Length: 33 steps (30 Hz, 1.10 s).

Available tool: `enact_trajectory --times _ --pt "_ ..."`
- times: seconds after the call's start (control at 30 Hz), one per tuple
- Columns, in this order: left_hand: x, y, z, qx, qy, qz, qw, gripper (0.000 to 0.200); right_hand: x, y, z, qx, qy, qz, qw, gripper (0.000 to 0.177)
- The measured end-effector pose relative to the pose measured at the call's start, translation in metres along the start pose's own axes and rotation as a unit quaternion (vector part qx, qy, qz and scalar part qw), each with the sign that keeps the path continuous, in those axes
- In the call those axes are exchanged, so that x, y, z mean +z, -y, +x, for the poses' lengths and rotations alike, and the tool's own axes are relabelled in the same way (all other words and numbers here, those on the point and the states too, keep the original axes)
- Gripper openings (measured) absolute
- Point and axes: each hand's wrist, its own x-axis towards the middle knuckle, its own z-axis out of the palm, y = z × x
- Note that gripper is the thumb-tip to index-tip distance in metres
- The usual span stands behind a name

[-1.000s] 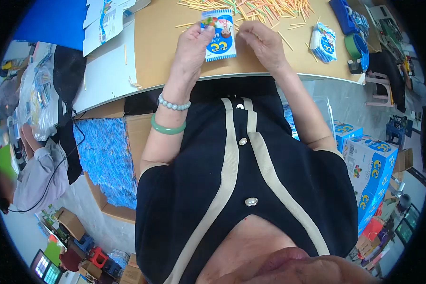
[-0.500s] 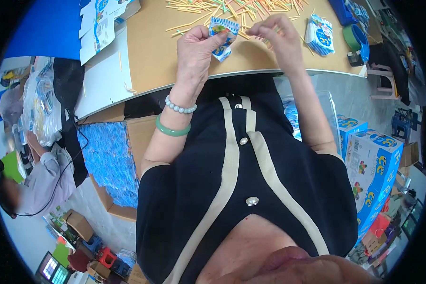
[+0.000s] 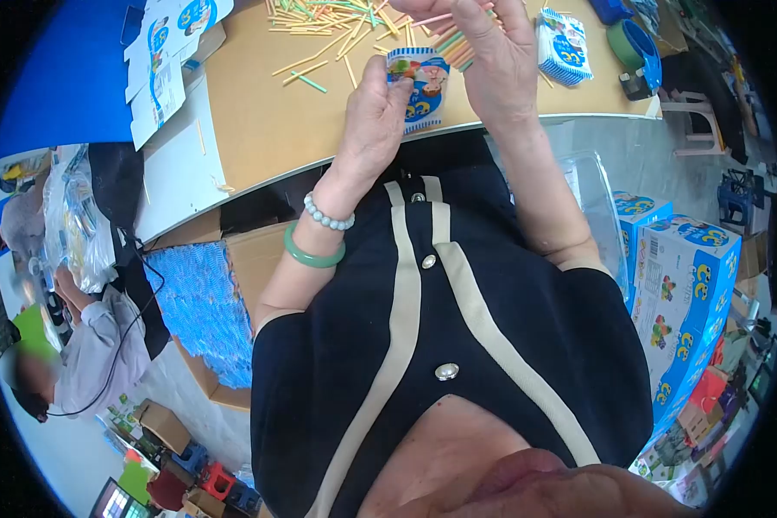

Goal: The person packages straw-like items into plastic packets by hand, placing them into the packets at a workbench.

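Observation:
My left hand (image 3: 376,112) is closed on a small blue-and-white printed packet (image 3: 425,86), its fingers at the packet's left side. My right hand (image 3: 499,65) grips a bundle of thin pastel sticks (image 3: 457,43), pink, green and yellow, their ends pointing at the packet's upper right edge. Beyond both hands lies a loose pile of the same sticks (image 3: 328,15) on the brown tabletop (image 3: 259,104). Just right of my right hand rests a plump blue-and-white packet (image 3: 565,47).
An unfolded printed carton (image 3: 160,69) lies at the table's left. A green tape roll in a blue dispenser (image 3: 634,52) stands at the right edge. Below are a carton of blue packets (image 3: 198,302) and stacked printed boxes (image 3: 686,302). Another person (image 3: 104,345) sits at the left.
My right hand has moved up and now shows a bundle of sticks held against the packet. My left hand has shifted slightly down and right, turning the packet's printed face into fuller view.

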Motion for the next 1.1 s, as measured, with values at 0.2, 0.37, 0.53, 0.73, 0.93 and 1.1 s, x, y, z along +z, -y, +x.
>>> enact_trajectory --times 0.2,0.37,0.53,0.73,0.93,1.1 --pt "0.000 0.003 0.002 -0.033 0.014 -0.051 0.998 0.015 -0.011 -0.007 -0.011 -0.013 0.011 -0.039 0.999 0.020" --pt "-0.003 -0.001 0.003 -0.074 -0.023 -0.106 0.991 0.011 -0.009 0.002 -0.010 0.059 -0.041 0.024 0.997 0.009" --pt "0.000 -0.006 0.002 -0.094 -0.049 -0.102 0.989 0.009 -0.013 -0.023 0.004 -0.040 0.012 0.265 0.963 0.012" --pt "0.005 -0.006 -0.001 -0.080 -0.014 -0.059 0.995 0.011 -0.003 -0.012 0.001 -0.121 0.070 0.167 0.976 0.016" --pt "0.007 -0.011 -0.004 -0.114 0.036 -0.057 0.991 0.012 0.003 0.001 -0.016 -0.029 -0.023 -0.041 0.998 0.017" --pt "0.013 -0.014 0.000 -0.130 0.051 -0.154 0.978 0.010 -0.016 -0.007 -0.027 -0.045 0.032 -0.131 0.990 0.019"
